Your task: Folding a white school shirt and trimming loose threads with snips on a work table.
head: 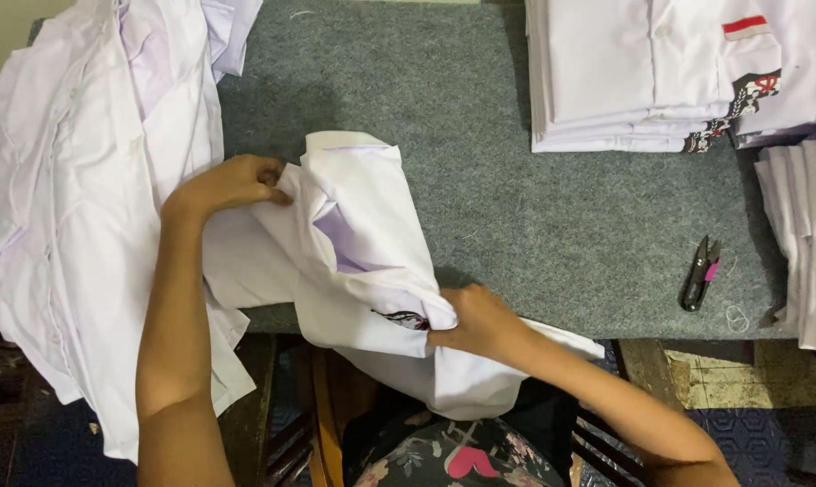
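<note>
Gripping the white shirt (354, 243) at the counter's (534, 216) near edge, both the left hand (232, 183) and right hand (476, 320) clench its cloth; pulling evenly would keep it smooth.

The white shirt (372, 261) held over the near edge is thin woven cloth, matt and softly creased. The desk (516, 207) is covered in grey felt-like fabric, rough and fuzzy, with stray threads on it. Far right, the folded shirts (642, 81) look like the same smooth matt cloth, pressed flat. The small thread snips (699, 273) on the right are dull dark metal.
</note>
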